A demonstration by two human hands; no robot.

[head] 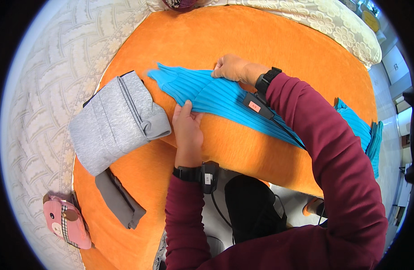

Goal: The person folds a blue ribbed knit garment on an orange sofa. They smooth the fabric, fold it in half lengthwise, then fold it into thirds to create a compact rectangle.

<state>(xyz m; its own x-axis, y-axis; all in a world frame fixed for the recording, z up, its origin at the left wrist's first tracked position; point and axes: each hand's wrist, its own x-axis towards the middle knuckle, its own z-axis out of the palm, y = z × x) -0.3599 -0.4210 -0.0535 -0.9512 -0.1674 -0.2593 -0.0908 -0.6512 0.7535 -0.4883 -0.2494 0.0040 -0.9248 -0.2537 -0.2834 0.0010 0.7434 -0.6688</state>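
Note:
A blue ribbed knit garment (224,98) lies stretched across the orange sofa cover (254,37). My left hand (188,125) pinches its near edge between thumb and fingers. Farther away and to the right, my right hand (231,68) grips the garment's far edge with bent fingers. The garment's narrow left end looks slightly blurred, and my right forearm hides part of its right side. More blue ribbed fabric (354,125) shows beyond that arm, at the sofa's right edge. Both wrists wear black straps with small cabled devices.
Left of my hands lies a folded grey garment (109,121), with a folded dark grey cloth (119,199) below it. A pink bear-faced bag or cushion (66,221) is at the lower left. A cream floral cover (322,20) runs along the back; a dark purple object (180,4) is at the top.

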